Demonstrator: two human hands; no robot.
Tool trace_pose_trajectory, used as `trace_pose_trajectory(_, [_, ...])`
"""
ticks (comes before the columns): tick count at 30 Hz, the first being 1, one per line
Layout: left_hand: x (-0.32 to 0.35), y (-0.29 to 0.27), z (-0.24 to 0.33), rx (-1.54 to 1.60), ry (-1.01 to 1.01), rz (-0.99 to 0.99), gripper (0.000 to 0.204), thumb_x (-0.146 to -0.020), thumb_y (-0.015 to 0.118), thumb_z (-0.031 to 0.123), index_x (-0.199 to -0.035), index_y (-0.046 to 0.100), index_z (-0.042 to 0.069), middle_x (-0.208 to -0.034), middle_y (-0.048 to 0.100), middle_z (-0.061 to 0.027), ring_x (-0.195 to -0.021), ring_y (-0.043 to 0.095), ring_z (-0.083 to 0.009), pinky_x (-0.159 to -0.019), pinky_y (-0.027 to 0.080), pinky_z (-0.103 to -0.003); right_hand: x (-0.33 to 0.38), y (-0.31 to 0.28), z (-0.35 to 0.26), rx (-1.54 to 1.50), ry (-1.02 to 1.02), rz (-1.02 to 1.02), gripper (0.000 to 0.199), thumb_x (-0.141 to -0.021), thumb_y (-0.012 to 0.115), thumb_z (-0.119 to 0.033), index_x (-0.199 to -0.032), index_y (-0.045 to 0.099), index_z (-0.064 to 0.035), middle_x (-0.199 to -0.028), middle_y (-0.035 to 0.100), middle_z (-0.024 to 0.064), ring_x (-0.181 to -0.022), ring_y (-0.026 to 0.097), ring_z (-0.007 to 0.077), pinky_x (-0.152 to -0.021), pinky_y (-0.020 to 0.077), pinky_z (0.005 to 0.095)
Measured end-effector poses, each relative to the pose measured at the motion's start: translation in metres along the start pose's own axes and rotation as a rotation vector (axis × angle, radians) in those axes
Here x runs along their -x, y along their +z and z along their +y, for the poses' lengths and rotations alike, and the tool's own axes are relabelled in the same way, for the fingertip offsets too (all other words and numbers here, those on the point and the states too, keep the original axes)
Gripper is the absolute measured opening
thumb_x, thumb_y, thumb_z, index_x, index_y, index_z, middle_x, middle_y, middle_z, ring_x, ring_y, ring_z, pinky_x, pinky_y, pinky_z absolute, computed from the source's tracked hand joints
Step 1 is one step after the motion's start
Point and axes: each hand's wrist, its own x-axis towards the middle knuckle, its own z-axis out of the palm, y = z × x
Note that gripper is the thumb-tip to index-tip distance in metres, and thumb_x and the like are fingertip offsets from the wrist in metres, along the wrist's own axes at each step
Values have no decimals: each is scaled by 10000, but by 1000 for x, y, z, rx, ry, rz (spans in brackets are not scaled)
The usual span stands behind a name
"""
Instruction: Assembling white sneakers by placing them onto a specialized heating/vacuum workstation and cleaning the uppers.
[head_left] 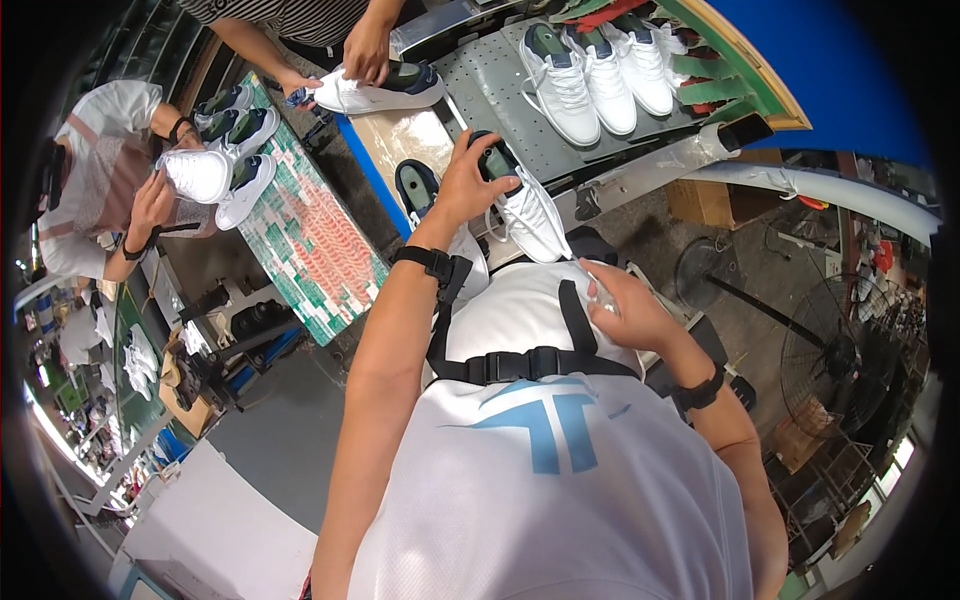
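Note:
My left hand (464,186) grips a white lace-up sneaker (533,222) by its dark-lined heel opening, thumb on one side and fingers on the other. The sneaker's toe points toward my body and right hand. My right hand (636,308) is closed around a slim tool (599,292) with a pale handle; its thin tip reaches the sneaker's toe. Most of the handle is hidden in my fingers, so I cannot tell its exact kind. Beside my left wrist a second white sneaker (418,188) with a dark lining is partly covered by my forearm.
Three white sneakers (607,88) stand on a perforated grey metal surface (490,75) ahead. A person across from me handles another sneaker (385,90). At left, a second person holds a sneaker (197,175) beside a patterned board (310,220). A standing fan (838,355) is at right.

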Motion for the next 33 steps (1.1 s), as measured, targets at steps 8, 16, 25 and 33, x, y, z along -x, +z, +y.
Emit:
trace_pose_trajectory(8, [0,2,-1,13,28,-14,860,-791,970,327,-1541,584,164,-1730,302,-307,-1516,500,-463,-1207,471,-438,-108,19,20,3,-162,171,752,-912,723,-168,-1599,469,4,-1301,665,215,-1254,649,390,-1125,490,459])
trace_pose_trajectory(16, [2,4,-2,-25,2,1,872,-778,982,327,-1537,585,163,-1738,294,-304,-1521,493,-469,-1213,470,-443,-130,29,25,16,-181,200,757,-875,751,-249,-1546,528,22,-1232,679,245,-1155,668,413,-1028,537,486])
trace_pose_trajectory(25, [-2,-3,1,-10,-2,-5,833,-782,981,308,-1512,612,150,-1737,308,-295,-1499,522,-455,-1197,485,-435,-52,4,-9,140,-50,-18,756,-850,762,-221,-1528,549,40,-1127,663,242,-1070,652,443,-977,524,511])
trace_pose_trajectory(33, [1,-1,2,23,13,-23,834,-807,974,307,-1525,583,144,-1654,399,-228,-1487,504,-411,-1221,450,-432,-94,29,-1,235,-361,213,745,-814,763,-194,-1493,557,32,-1136,658,237,-1070,644,437,-986,505,521])
